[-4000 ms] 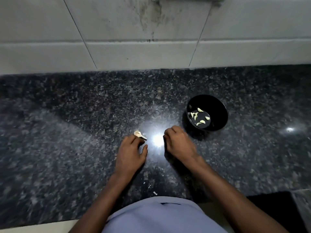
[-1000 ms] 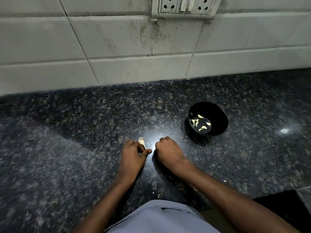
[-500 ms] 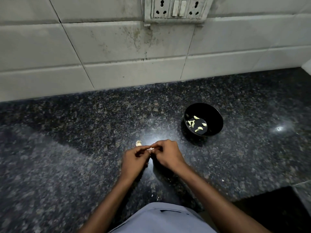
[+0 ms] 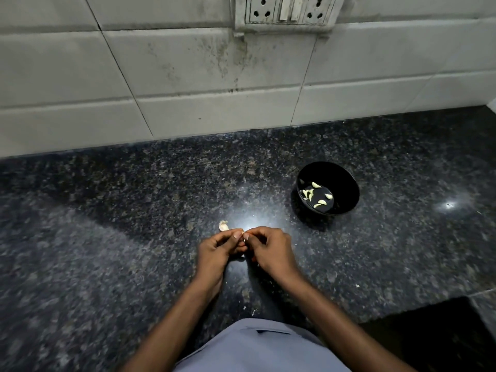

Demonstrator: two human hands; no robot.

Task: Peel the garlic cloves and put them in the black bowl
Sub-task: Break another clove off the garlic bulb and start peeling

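My left hand and my right hand meet fingertip to fingertip above the dark granite counter. Together they pinch a small garlic clove, of which only a pale sliver shows between the fingers. A pale piece of garlic lies on the counter just beyond and left of my left hand; whether it is skin or a clove is unclear. The black bowl stands to the right and further back, with several peeled cloves in its bottom.
A tiled wall closes off the back of the counter, with a socket plate high up. Small bits of garlic skin lie near the counter's front edge. A dark recess sits at the lower right.
My hands rested apart on the counter beside the pale piece a second ago. They have since lifted, come together and now pinch a clove between them. The pale piece stays on the counter.
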